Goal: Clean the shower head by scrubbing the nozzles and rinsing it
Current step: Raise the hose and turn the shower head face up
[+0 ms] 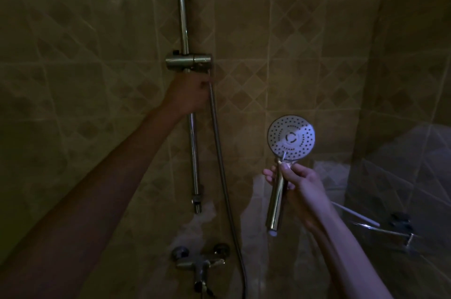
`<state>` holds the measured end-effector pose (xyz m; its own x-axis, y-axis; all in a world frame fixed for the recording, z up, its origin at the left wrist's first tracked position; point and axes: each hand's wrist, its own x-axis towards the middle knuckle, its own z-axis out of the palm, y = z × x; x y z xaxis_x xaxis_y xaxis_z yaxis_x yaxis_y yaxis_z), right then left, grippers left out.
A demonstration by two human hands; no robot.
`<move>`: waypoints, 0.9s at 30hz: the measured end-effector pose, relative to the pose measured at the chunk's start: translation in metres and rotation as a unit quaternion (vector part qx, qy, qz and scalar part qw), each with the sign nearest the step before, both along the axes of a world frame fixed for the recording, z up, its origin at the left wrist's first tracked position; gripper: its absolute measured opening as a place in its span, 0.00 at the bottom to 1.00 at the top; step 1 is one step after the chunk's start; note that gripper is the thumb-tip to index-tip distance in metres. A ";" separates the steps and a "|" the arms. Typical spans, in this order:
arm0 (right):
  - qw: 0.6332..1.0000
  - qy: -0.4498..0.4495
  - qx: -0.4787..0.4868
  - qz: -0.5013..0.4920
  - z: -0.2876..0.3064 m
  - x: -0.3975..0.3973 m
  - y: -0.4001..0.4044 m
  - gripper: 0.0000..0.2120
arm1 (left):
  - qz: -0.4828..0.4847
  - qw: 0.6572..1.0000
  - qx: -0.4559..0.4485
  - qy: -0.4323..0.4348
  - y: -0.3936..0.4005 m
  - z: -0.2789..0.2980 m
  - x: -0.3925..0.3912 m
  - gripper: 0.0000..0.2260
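The round shower head [291,138] shows its dotted nozzle face toward me, low right of centre. Its chrome handle [275,203] points down with no hose on its end. My right hand [297,184] grips the handle just under the head. My left hand [189,93] reaches up to the wall rail and holds the top end of the metal hose [223,176] just below the slider bracket [189,61]. The hose hangs down along the wall toward the tap.
A vertical chrome rail [181,18] runs up the tiled wall. The mixer tap [200,262] sits at the bottom centre. A glass corner shelf [380,228] with a thin white stick on it juts out at the right. The room is dim.
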<state>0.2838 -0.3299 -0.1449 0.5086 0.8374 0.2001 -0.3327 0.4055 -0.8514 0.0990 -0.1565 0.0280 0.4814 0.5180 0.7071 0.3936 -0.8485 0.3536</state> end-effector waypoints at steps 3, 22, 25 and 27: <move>1.000 0.000 -0.008 -0.004 -0.006 -0.001 -0.009 0.07 | -0.076 0.979 -0.182 -0.042 -0.031 -0.059 0.004 0.08; 0.998 -0.011 -0.067 0.000 -0.072 -0.034 -0.039 0.06 | -0.265 0.683 -0.661 -0.163 -0.176 -0.295 0.012 0.11; 0.997 -0.003 -0.073 0.018 -0.086 -0.039 -0.037 0.08 | -0.258 0.679 -0.663 -0.179 -0.182 -0.306 0.013 0.09; 0.996 -0.010 -0.086 0.029 -0.095 -0.041 -0.035 0.09 | -0.245 0.685 -0.660 -0.188 -0.186 -0.312 0.011 0.09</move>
